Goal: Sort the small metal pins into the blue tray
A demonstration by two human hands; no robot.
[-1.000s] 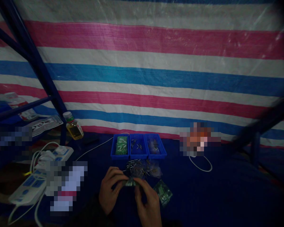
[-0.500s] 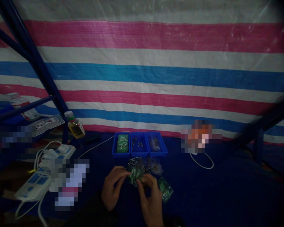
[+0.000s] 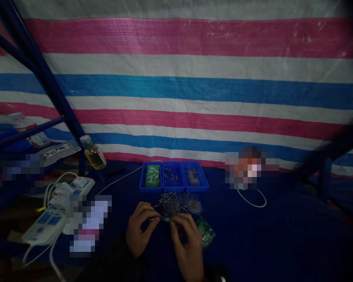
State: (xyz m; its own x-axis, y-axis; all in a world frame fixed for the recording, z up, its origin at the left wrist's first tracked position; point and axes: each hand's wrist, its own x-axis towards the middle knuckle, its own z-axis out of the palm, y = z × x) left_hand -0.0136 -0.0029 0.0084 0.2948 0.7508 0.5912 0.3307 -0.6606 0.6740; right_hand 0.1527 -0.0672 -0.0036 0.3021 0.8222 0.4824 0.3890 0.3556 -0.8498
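Between my hands is a small clear plastic bag (image 3: 166, 219) with a greenish tint, seen nearly edge-on, so its contents are hard to make out. My left hand (image 3: 141, 229) pinches its left end between thumb and fingers. My right hand (image 3: 188, 244) grips the other end the same way. Just beyond my fingers lies a pile of thin metal pins (image 3: 168, 197), with clear plastic bags (image 3: 192, 203) beside it. Another green-tinted bag (image 3: 205, 232) rests on the blue surface right of my right hand, partly covered by it.
Behind the pile stand three joined blue trays: one with green-bagged pieces (image 3: 152, 176), one with a few pins (image 3: 173, 176), one with clear bags (image 3: 192, 177). Left are a power strip (image 3: 44, 223) with cables and a bottle (image 3: 94, 154). A white cable (image 3: 253, 203) loops at right.
The bag between my hands was turned to show its broad green face, then tipped back nearly edge-on. Both hands keep hold of it. The view has shifted slightly.
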